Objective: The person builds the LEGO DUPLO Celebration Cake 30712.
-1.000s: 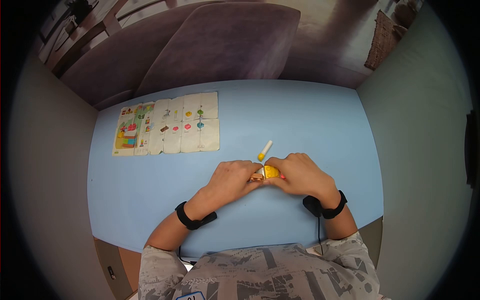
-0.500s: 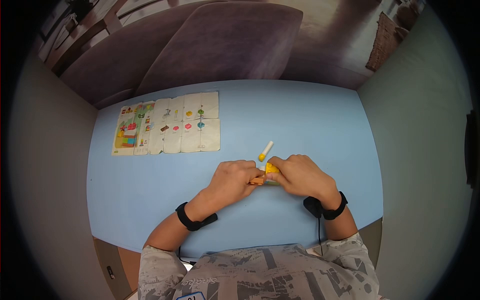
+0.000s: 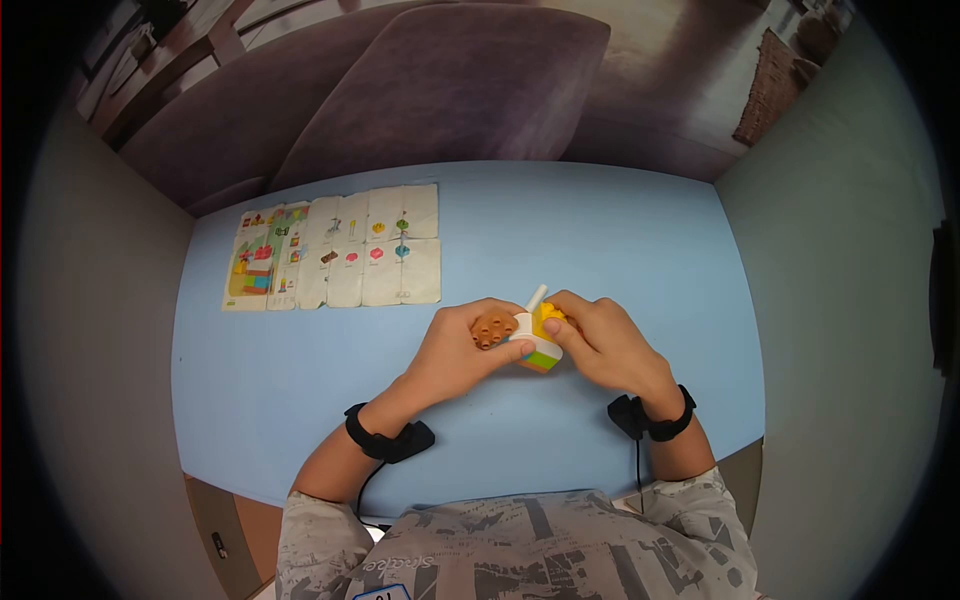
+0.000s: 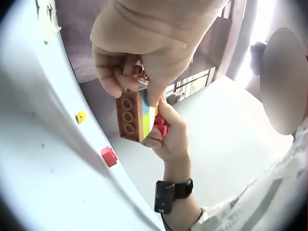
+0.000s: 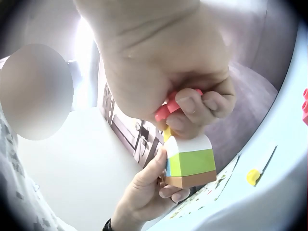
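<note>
Hands (image 3: pixel 455 345) (image 3: pixel 615 345) tight around 1 multicoloured brick stack (image 5: pixel 195 163); red plastic (image 5: pixel 164 113) in the right.

Head view: multicoloured plastic brick assembly (image 3: pixel 541 359) over flat pale-blue table (image 3: pixel 620 230); left hand (image 3: pixel 450 350) at its 9 o'clock, right hand (image 3: pixel 612 348) at 3. Brown plastic brick (image 3: pixel 493 329): in left hand, 9 o'clock of assembly. White plastic rod (image 3: pixel 538 296): on table, 12 o'clock. Creased printed paper sheet (image 3: pixel 345 270): on table, 10 o'clock.

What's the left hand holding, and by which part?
The left hand grips the block stack by its blue end, also holding a brown piece.
</note>
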The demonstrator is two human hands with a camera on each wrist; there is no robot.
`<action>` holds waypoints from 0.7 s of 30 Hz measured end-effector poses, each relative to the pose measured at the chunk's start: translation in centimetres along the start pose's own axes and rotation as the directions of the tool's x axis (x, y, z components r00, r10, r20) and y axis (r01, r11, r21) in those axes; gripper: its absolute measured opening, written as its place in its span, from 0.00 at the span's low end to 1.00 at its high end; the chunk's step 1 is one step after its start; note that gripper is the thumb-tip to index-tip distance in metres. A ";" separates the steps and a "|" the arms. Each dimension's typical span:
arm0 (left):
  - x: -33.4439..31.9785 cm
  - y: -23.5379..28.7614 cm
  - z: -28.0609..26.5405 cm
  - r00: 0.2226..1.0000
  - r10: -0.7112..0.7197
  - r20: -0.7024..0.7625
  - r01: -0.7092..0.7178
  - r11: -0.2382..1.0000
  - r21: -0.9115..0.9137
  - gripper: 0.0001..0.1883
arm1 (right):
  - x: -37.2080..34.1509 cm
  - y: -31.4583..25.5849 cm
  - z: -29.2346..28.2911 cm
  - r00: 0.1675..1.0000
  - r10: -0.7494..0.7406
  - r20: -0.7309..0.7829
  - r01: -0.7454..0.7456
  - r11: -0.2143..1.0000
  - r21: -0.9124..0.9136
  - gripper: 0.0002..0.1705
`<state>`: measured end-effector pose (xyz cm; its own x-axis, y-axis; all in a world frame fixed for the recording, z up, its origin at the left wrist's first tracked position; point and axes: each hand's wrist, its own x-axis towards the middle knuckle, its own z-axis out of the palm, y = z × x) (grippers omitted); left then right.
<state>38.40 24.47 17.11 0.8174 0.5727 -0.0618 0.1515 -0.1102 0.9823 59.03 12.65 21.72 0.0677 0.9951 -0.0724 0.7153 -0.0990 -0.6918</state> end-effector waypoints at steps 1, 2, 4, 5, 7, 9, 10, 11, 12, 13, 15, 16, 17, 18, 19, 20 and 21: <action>-0.1 0.2 -0.1 1.000 0.011 -0.012 -0.012 0.998 -0.054 0.23 | -0.1 -0.2 -0.2 1.000 -0.026 0.003 0.026 0.998 0.050 0.23; -0.3 0.5 -0.1 0.999 0.022 -0.024 -0.025 0.994 -0.107 0.23 | -0.3 -0.6 -0.4 0.999 -0.052 0.003 0.052 0.994 0.099 0.24; -0.4 0.9 -0.5 1.000 0.002 0.016 0.000 0.993 -0.121 0.24 | -0.4 -0.6 -0.5 0.996 -0.087 0.004 0.085 0.982 0.166 0.25; -0.4 1.1 -0.7 0.999 -0.007 0.036 0.012 0.992 -0.128 0.24 | -0.4 -0.3 -0.3 0.995 -0.097 0.005 0.094 0.979 0.183 0.26; -0.5 1.5 -0.6 0.999 0.035 -0.005 -0.036 0.981 -0.191 0.25 | -0.4 -0.1 -0.2 0.995 -0.098 -0.026 0.102 0.971 0.218 0.26; -0.5 1.5 -0.5 0.998 0.055 -0.027 -0.060 0.962 -0.267 0.25 | -0.4 -0.2 -0.2 0.993 -0.081 -0.092 0.102 0.962 0.253 0.25; -0.6 1.3 -0.4 0.998 0.053 -0.027 -0.059 0.948 -0.312 0.25 | -0.4 -0.2 0.0 0.990 -0.073 -0.117 0.101 0.959 0.263 0.24; -0.6 1.1 -0.4 0.998 0.051 -0.028 -0.058 0.933 -0.356 0.25 | -0.4 0.0 0.3 0.988 -0.064 -0.142 0.101 0.957 0.273 0.24; -0.6 1.3 -0.4 0.998 0.041 -0.037 -0.051 0.949 -0.311 0.24 | -0.4 0.0 0.5 0.985 -0.055 -0.166 0.101 0.954 0.283 0.24; -0.7 1.6 -0.5 0.998 0.031 -0.048 -0.043 0.963 -0.265 0.23 | -0.4 -0.2 0.7 0.984 -0.048 -0.170 0.096 0.952 0.290 0.24; -0.8 1.7 -0.7 0.998 0.011 -0.057 -0.023 0.978 -0.205 0.23 | -0.4 -0.8 1.0 0.983 -0.031 -0.179 0.086 0.949 0.304 0.24; -0.8 1.6 -0.7 0.998 0.001 -0.056 -0.011 0.981 -0.191 0.23 | -0.5 -1.0 0.8 0.988 -0.042 -0.150 0.083 0.956 0.282 0.24; -0.8 1.5 -0.8 0.998 -0.010 -0.055 0.000 0.984 -0.178 0.23 | -0.6 -1.4 0.4 0.991 -0.052 -0.120 0.082 0.962 0.259 0.24; -0.9 1.5 -0.9 0.999 0.010 -0.034 -0.015 0.988 -0.151 0.23 | -0.7 -1.6 0.1 0.994 -0.061 -0.089 0.081 0.969 0.235 0.24; -1.0 1.5 -1.0 1.000 0.028 -0.014 -0.030 0.992 -0.125 0.23 | -0.7 -1.5 0.1 0.996 -0.060 -0.070 0.074 0.973 0.218 0.24; -1.1 1.6 -1.1 0.999 0.046 0.007 -0.045 0.994 -0.099 0.23 | -0.8 -1.5 0.0 0.997 -0.059 -0.051 0.068 0.977 0.201 0.24; -1.1 1.7 -1.0 0.999 0.042 0.002 -0.042 0.993 -0.112 0.23 | -0.9 -1.5 -0.1 0.998 -0.057 -0.032 0.062 0.981 0.184 0.25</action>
<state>37.18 24.50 19.02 0.8243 0.5657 -0.0207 0.0541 -0.0423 0.9976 57.99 11.91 22.86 0.0487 0.9988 -0.0102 0.5782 -0.0365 -0.8150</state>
